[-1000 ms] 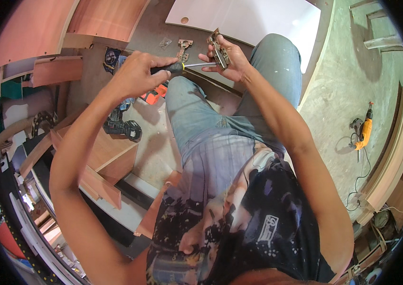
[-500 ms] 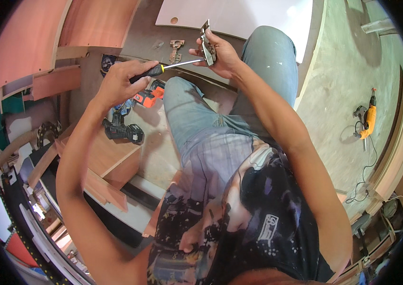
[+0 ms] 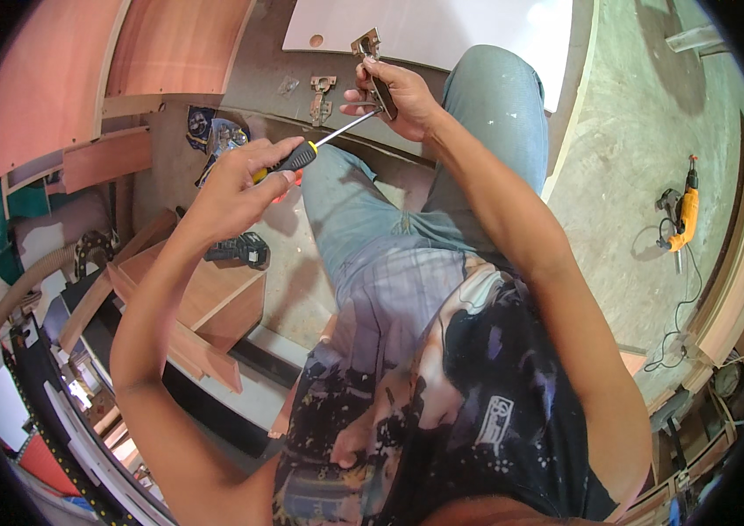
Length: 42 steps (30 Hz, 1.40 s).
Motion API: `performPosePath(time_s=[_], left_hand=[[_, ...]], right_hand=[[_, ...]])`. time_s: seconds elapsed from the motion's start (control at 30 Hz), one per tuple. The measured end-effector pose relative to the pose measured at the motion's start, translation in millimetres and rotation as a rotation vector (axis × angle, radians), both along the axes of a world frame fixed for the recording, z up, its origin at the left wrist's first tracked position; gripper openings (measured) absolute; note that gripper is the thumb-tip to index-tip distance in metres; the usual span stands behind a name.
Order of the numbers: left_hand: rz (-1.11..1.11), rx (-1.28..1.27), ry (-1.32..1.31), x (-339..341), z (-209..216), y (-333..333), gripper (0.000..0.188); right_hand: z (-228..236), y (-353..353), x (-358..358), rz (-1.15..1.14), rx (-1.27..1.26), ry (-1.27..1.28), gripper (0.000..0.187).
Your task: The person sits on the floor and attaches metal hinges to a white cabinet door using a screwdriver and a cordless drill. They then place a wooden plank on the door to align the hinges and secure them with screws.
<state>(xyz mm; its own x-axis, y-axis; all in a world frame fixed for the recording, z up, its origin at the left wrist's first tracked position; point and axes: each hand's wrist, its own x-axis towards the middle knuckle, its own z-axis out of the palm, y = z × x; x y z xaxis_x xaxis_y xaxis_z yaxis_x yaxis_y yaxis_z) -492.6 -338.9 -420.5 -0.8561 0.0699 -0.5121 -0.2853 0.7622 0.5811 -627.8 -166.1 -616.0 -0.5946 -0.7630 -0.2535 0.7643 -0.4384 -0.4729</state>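
Observation:
A screwdriver [image 3: 300,156] with a black and yellow handle is gripped in my left hand [image 3: 253,188]. Its metal shaft slants up to the right, and the tip meets the lower end of a metal cabinet hinge [image 3: 380,92]. Fingers of my right hand [image 3: 409,101] are closed around that hinge, which is held tilted above the floor with its cup end uppermost. Another cabinet hinge [image 3: 322,98] lies on the grey surface just left of my right hand, beside a small clear plastic packet [image 3: 288,85].
Ahead lies a white panel [image 3: 442,35] with a round hole. A black cordless tool [image 3: 240,250] rests at left near a wooden box [image 3: 214,302]. Pinkish wooden cabinets [image 3: 170,48] stand at the far left. On the right floor is a yellow corded power tool [image 3: 686,215].
My left hand has shifted down and right, so the screwdriver points up more steeply. The hinge in my right hand has turned, its cup end now leaning left and facing me more.

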Motion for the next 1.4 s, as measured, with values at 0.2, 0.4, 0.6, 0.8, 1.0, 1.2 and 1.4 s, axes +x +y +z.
performPosePath(time_s=[0.2,0.4,0.6,0.8,1.0,1.2,1.4], left_hand=[[0.713,0.641,-0.506,-3.0,15.9,21.1,0.046],[0.364,0.301,-0.348,-4.5,-7.2,28.8,0.042],[-0.083,-0.076,-0.057,1.5,-20.1,28.0,0.04],[-0.244,-0.26,0.064,3.2,-16.4,34.9,0.037],[-0.33,-0.344,0.178,8.2,-25.3,31.7,0.036],[-0.395,-0.451,0.14,7.2,-23.7,33.4,0.036],[-0.459,-0.553,0.098,5.9,-26.5,33.4,0.044]], right_hand=[[8.5,1.2,6.4,0.072,-0.028,0.071,0.03],[-5.2,1.6,5.4,0.043,-0.018,0.004,0.031],[-4.5,3.3,7.3,0.039,-0.006,-0.009,0.033],[-6.0,4.3,7.3,0.047,-0.022,-0.012,0.034],[-6.8,5.3,7.6,0.047,-0.03,-0.033,0.032],[-13.6,3.6,7.0,0.073,-0.064,-0.071,0.032],[-16.0,3.1,8.1,0.079,-0.038,-0.109,0.032]])
